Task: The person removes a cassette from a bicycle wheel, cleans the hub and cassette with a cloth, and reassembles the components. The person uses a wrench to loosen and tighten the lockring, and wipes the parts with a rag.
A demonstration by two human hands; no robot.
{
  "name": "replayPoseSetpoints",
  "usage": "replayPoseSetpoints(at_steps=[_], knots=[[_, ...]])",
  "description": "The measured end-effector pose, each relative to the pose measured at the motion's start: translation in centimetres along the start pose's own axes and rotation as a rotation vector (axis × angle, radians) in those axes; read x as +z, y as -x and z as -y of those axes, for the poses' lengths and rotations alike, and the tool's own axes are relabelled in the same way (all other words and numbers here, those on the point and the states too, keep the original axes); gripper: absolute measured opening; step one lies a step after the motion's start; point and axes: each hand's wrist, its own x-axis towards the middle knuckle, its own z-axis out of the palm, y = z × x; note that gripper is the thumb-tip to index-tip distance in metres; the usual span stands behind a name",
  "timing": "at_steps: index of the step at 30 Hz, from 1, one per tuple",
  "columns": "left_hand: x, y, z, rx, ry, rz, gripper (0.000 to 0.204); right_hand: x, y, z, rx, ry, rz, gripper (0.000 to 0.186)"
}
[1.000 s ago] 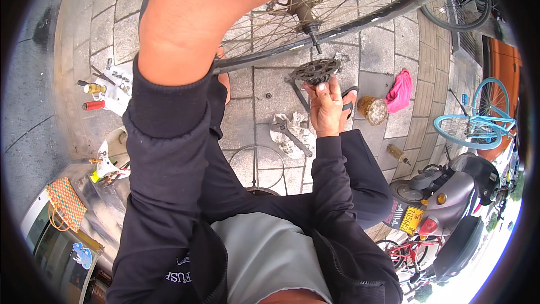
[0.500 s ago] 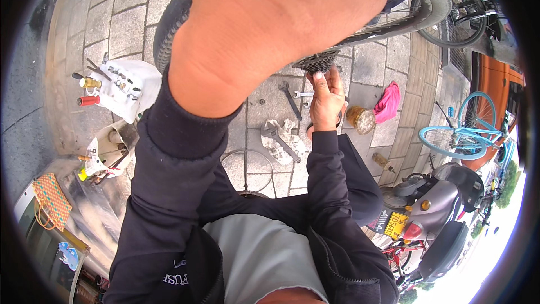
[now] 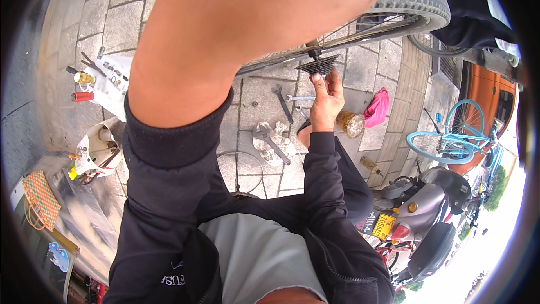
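A bicycle wheel with a thick tyre (image 3: 419, 1) stands at the top of the view, partly hidden by my left arm. On its hub sits a dark, stepped sprocket cassette (image 3: 318, 65). My right hand (image 3: 327, 101) is closed on the cassette's near end, thumb and fingers pinching it. Raised close to the camera, my left hand (image 3: 275, 5) and forearm reach across the wheel; the fingers are out of sight. Below the cassette lie an open-ended spanner (image 3: 302, 98), a dark wrench (image 3: 283, 105) and another wrench (image 3: 274, 144) on a dirty white rag (image 3: 262, 152).
Beside my right wrist stand a round tin (image 3: 352, 125) and a pink cloth (image 3: 377, 108). A tool-covered white box (image 3: 112, 101) and a white tool bucket (image 3: 90, 149) are at left. To the right are a scooter (image 3: 423, 211), a blue bicycle (image 3: 441, 147) and a person's dark-clothed leg (image 3: 469, 8).
My left arm has shifted leftward and upward, showing more of the cassette and hub. My right hand keeps its grip. A person's dark-clothed leg has come in at the upper right.
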Motion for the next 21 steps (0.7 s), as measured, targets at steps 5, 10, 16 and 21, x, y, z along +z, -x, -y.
replayPoseSetpoints(at_steps=[5, 10, 16, 21], knots=[[-0.8, 0.3, -0.1, -0.026, 0.056, 0.067, 0.03, -0.8, -0.7, 0.1, 0.144, -0.263, 0.082, 0.064], [-0.9, -0.1, 0.0, -0.03, 0.114, 0.142, 0.029, -0.8, -0.6, 0.0, 0.005, -0.065, 0.024, 0.065], [-0.5, -0.1, 0.0, -0.052, 0.165, 0.217, 0.029, -0.8, -1.1, 0.8, 0.124, -0.222, 0.112, 0.066], [-0.5, -0.7, 0.5, -0.056, 0.2, 0.258, 0.029, -0.1, -1.0, 0.7, -0.023, -0.053, 0.05, 0.051]])
